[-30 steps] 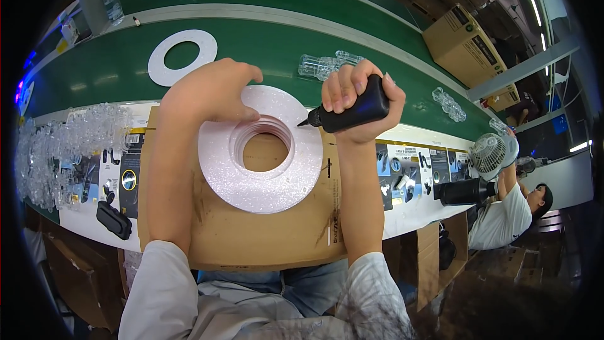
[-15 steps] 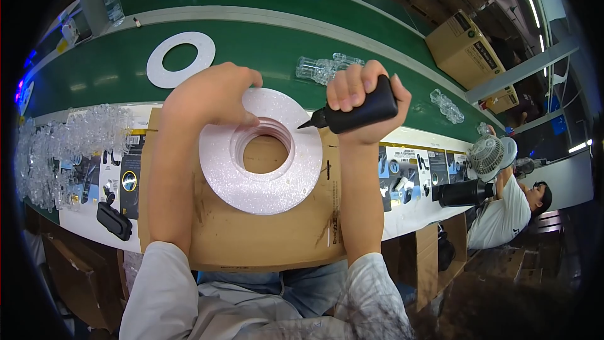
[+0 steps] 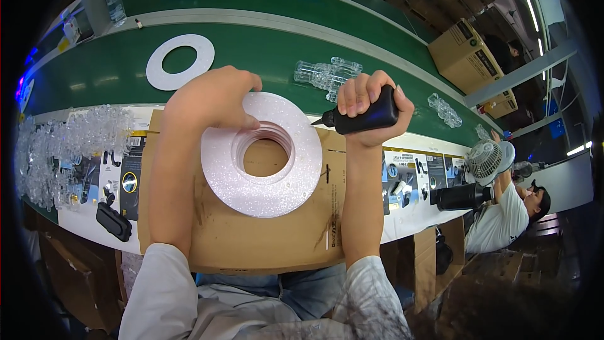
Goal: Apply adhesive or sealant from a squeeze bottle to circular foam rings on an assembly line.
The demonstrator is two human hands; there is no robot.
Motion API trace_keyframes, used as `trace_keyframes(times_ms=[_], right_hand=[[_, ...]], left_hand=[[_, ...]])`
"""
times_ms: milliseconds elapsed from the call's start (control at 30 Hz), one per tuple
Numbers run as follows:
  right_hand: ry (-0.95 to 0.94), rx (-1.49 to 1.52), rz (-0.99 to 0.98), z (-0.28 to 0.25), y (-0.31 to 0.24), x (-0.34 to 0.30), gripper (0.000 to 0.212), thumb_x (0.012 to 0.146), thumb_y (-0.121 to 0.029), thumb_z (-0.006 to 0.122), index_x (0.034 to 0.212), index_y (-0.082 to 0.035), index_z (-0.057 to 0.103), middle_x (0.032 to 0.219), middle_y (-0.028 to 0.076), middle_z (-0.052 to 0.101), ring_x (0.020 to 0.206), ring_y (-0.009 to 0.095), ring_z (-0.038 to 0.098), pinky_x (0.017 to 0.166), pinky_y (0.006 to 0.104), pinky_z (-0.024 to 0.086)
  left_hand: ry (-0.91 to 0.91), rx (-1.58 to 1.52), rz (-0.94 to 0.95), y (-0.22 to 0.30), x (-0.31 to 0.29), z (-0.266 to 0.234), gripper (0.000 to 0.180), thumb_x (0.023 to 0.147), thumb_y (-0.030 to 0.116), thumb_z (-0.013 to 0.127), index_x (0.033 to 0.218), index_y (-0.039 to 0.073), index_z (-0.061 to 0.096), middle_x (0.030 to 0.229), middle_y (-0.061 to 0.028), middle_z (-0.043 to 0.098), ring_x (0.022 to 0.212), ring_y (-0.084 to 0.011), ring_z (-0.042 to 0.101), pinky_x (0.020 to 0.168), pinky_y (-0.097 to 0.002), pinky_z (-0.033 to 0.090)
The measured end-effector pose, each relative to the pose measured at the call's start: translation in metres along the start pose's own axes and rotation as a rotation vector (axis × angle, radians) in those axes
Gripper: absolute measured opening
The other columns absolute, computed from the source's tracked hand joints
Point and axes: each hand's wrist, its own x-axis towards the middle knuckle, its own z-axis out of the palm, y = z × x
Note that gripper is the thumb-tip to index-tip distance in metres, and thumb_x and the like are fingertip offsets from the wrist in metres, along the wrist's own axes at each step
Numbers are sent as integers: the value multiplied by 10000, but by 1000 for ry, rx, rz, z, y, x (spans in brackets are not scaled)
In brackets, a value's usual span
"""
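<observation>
A stack of white, glittery flat rings [image 3: 277, 196] lies on a brown cardboard sheet [image 3: 264, 239] in front of me. My left hand [image 3: 220, 97] grips its far left side, thumb at the inner hole and fingers over the outer edge. In my right hand [image 3: 377, 110] is a black squeeze bottle [image 3: 371, 116] with a narrow pointed nozzle, tilted to the left. The nozzle's tip is by the stack's upper right edge, seemingly just off the top ring. Another white ring [image 3: 158, 75] lies apart on the green belt beyond my left hand.
Clear plastic pieces [image 3: 321, 74] lie on the green belt [image 3: 251, 44], and many more are heaped [image 3: 75, 145] at the left. A black object [image 3: 114, 221] rests near the left table edge. A white fan [image 3: 487, 160], black bottle [image 3: 462, 197] and co-worker [image 3: 503, 220] are at the right.
My right hand has moved the squeeze bottle to the right, so its nozzle has left the top ring's surface. The ring stack has shifted very slightly toward me; my left hand stays on it.
</observation>
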Motion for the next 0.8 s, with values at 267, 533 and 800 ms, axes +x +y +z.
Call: trace_keyframes(times_ms=[267, 533, 800], right_hand=[[34, -31, 9, -1, 1, 1, 348, 902, -378, 402, 729, -82, 462, 579, 56, 495, 504, 175, 464, 489, 304, 411], [78, 31, -34, 2, 3, 4, 353, 932, -379, 369, 748, -89, 454, 606, 52, 478, 531, 178, 438, 510, 325, 392], [18, 36, -59, -2, 6, 0, 366, 926, -380, 361, 729, -86, 453, 596, 58, 493, 521, 182, 456, 506, 319, 413]], left_hand=[[6, 3, -14, 1, -1, -1, 598, 695, 264, 838, 1223, 49, 659, 1151, -180, 692, 1038, -333, 674, 925, -389, 541], [17, 19, 9, -2, 1, 3, 575, 680, 218, 850, 1203, 55, 674, 1147, -173, 694, 1033, -332, 673, 923, -388, 542], [32, 16, 96, 0, 2, 6, 515, 701, 187, 836, 1178, 54, 694, 1133, -165, 701, 1038, -325, 673, 929, -380, 539]])
